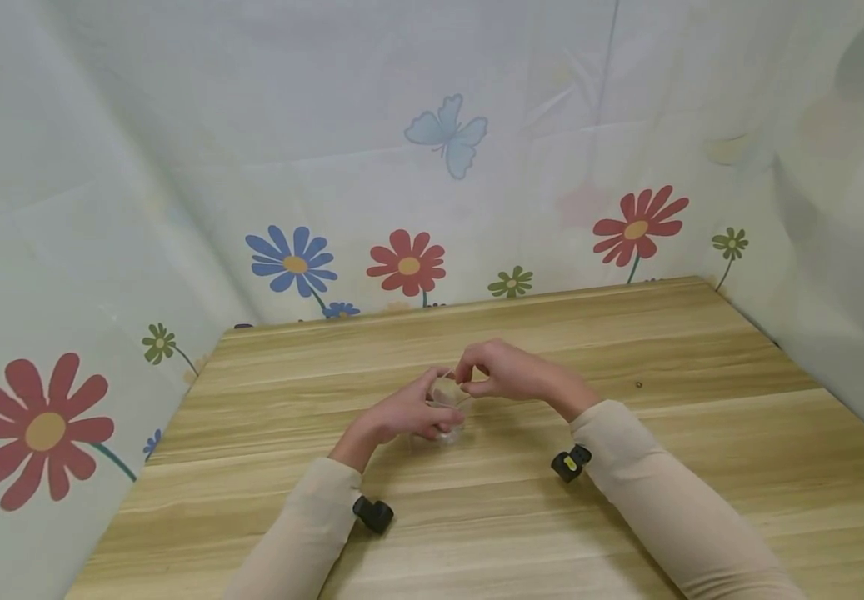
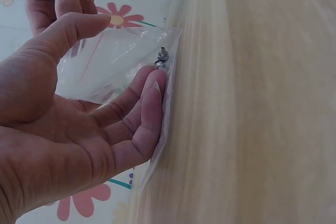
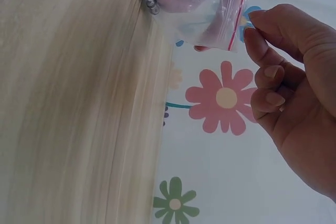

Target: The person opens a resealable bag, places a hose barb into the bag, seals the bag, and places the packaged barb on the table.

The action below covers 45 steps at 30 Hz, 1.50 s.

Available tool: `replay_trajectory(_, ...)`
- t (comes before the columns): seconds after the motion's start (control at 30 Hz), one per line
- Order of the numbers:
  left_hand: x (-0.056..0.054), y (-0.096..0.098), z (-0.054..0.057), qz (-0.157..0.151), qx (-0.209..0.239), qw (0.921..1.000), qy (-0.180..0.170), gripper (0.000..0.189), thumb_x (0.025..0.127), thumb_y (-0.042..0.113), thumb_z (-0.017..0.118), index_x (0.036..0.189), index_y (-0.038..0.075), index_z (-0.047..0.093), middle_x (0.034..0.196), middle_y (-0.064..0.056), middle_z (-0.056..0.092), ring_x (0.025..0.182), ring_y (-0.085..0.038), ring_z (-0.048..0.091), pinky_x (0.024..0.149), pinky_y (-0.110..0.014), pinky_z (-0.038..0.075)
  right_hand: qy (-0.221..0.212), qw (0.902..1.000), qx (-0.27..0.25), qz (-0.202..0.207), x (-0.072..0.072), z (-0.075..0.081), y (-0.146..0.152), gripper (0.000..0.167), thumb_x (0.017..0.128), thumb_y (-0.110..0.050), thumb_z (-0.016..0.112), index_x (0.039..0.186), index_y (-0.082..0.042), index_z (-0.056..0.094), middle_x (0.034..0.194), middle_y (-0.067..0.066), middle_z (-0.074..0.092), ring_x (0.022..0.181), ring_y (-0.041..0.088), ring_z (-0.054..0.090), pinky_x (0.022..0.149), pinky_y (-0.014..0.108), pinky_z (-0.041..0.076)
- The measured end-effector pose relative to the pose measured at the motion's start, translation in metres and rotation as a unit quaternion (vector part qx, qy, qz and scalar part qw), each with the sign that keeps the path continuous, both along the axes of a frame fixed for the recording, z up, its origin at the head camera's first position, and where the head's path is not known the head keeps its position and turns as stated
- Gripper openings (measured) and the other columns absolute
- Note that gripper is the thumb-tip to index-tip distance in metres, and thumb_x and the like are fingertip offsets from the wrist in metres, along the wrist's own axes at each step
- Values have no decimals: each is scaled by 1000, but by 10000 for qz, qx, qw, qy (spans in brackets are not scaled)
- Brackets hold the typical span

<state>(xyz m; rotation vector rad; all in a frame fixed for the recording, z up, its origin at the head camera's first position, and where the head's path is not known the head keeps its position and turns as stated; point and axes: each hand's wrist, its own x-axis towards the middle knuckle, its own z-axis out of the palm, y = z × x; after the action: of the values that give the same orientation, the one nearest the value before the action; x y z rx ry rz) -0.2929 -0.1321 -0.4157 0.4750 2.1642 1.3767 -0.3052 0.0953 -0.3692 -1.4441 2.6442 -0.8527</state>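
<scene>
You are holding a clear zip-lock bag [image 3: 223,22] over the middle of the wood-grain tabletop [image 1: 514,533], between your two hands. Your left hand [image 1: 409,408] is gripping it, fingers curling round the lower part and thumb lying along the other side, so that hold is closed on the plastic. Near your left fingertips, small metal fasteners [image 2: 163,56] are sitting together at the bag's bottom edge, seemingly inside it; whether that edge is touching the wood, you cannot tell from here.

Your right hand [image 1: 514,371] is poising its thumb and index finger, tips almost meeting, right beside the red-lined zip strip [image 3: 239,14]. The other fingers are folding loosely toward the palm. Whether those two tips are pinching the clear lip or only hovering next to it, the views are not settling.

Judging by this, you are working at the sealing end of the bag; whether you are opening or closing it is not showing. The next move is probably calling for a sure pinch on the lip or strip, with your left hand holding the body steady and the fasteners staying down at the far end. A slack hold would be risking a tipped bag and spilled pieces.
</scene>
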Motion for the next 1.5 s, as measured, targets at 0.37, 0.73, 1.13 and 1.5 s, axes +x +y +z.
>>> replay_trajectory(0.37, -1, 2, 0, 29, -26, 10000, 14, 74, 88, 25, 78, 146, 18, 33, 94, -14, 65, 75, -21, 63, 64, -32, 55, 363, 9970, -184, -659, 3, 2, 62, 3, 92, -9, 71, 94, -6, 73, 90, -5, 66, 78, 18, 57, 69, 31, 48)
replay_trajectory(0.73, 0, 0, -1, 122, -13, 9999, 58, 74, 87, 26, 79, 145, 19, 34, 97, -16, 63, 76, -21, 64, 66, -33, 57, 470, 9905, -146, -1283, 10, 1, 118, 5, 92, -10, 72, 90, -6, 72, 89, -5, 65, 76, 15, 52, 67, 30, 45)
replay_trajectory(1.13, -3, 2, -2, 57, -24, 10000, 63, 75, 88, 26, 79, 146, 18, 32, 95, -16, 64, 76, -21, 64, 65, -32, 56, 258, 9801, -13, -1967, 12, -12, 158, 5, 88, -5, 75, 91, -8, 71, 86, -3, 64, 77, 17, 52, 68, 32, 46)
replay_trajectory(1.5, -2, 1, -3, 59, 43, 10000, 20, 75, 88, 25, 78, 146, 17, 32, 93, -15, 64, 74, -21, 63, 64, -31, 56, 67, 9727, 131, -2315, 10, -17, 178, 5, 89, -6, 74, 93, -4, 71, 86, -1, 65, 77, 18, 53, 69, 35, 47)
